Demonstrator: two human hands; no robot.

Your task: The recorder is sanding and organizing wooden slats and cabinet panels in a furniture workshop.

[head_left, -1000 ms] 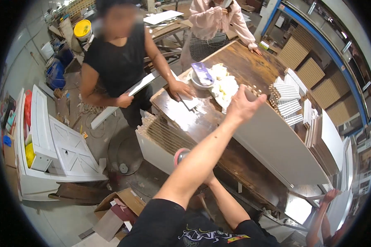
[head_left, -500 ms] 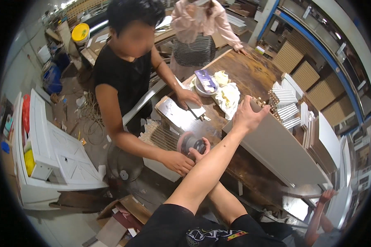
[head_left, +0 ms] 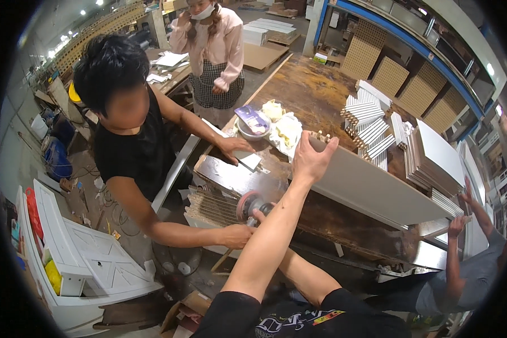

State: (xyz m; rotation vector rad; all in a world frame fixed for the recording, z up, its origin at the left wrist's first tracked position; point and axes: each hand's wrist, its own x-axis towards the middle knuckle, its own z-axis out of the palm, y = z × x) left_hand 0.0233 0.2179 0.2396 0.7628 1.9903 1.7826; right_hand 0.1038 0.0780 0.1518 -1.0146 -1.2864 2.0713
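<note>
My left arm crosses over my right. My left hand (head_left: 314,158) is closed on the near-left end of a long grey-white panel (head_left: 372,183) standing on edge on the workbench, with light wooden ends showing beside it. My right hand (head_left: 258,216), partly hidden behind my left forearm, holds a power sander (head_left: 256,203) with a reddish round pad. The pad faces a stack of thin boards (head_left: 211,207) with rough brown edges. A co-worker's hand (head_left: 238,236) is close by the sander; their other hand (head_left: 236,150) lies by a small white piece (head_left: 248,160).
On the brown workbench (head_left: 310,84) are a bowl (head_left: 253,127), crumpled cloths (head_left: 286,132), bundles of white strips (head_left: 372,121) and stacked white panels (head_left: 439,152). A person in pink (head_left: 219,45) stands beyond; another person (head_left: 467,276) works at the right. White door panels (head_left: 107,248) lie left.
My view has shifted, so the bench sits further left. The person in pink has lifted a hand off the bench and stands upright. The person at the right has come further into view.
</note>
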